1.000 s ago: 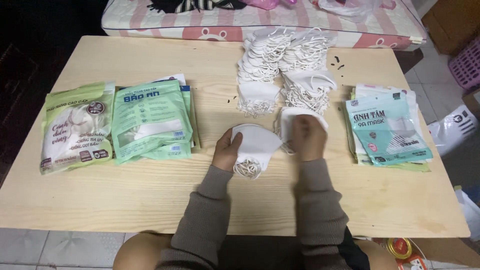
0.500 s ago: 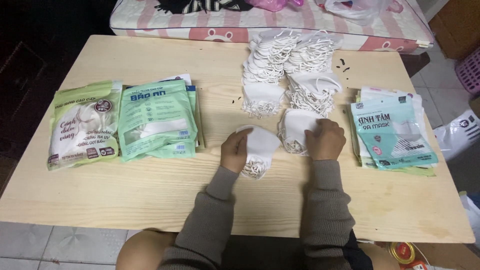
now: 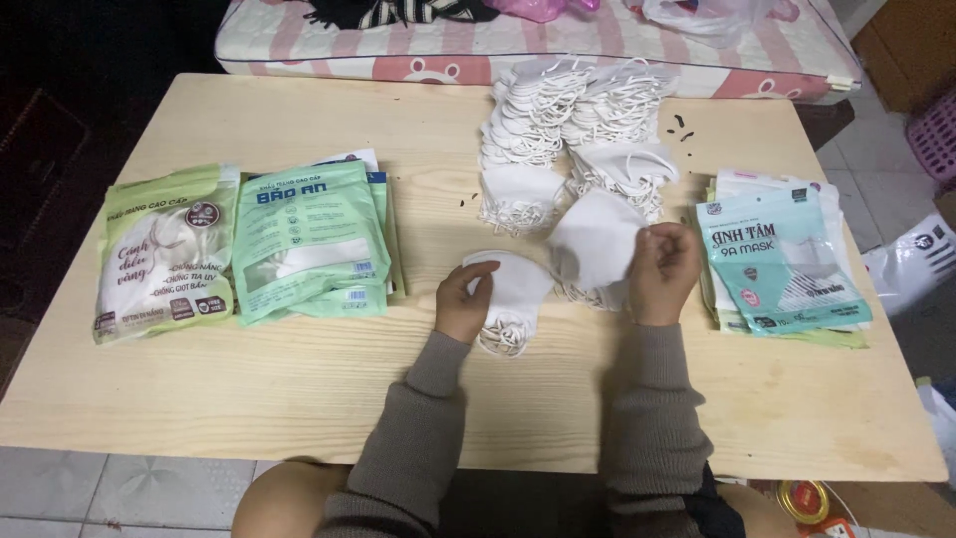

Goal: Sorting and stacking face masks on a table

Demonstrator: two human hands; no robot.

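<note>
My left hand (image 3: 461, 299) rests on a small stack of white face masks (image 3: 510, 299) lying flat near the table's middle, fingers curled over its left edge. My right hand (image 3: 664, 269) pinches the right edge of a single white mask (image 3: 594, 239) and lifts it off a second small stack (image 3: 596, 292) beneath it. Behind both hands lies a big heap of loose white masks (image 3: 573, 120) with ear loops.
Green mask packets (image 3: 309, 239) and a lighter green pile (image 3: 164, 249) lie on the left of the wooden table (image 3: 299, 389). Teal packets (image 3: 782, 259) are stacked on the right. A pink striped mattress (image 3: 538, 45) borders the far edge.
My right hand has lifted a single mask up from the right stack. The left hand stays on the left stack. The camera has shifted slightly.
</note>
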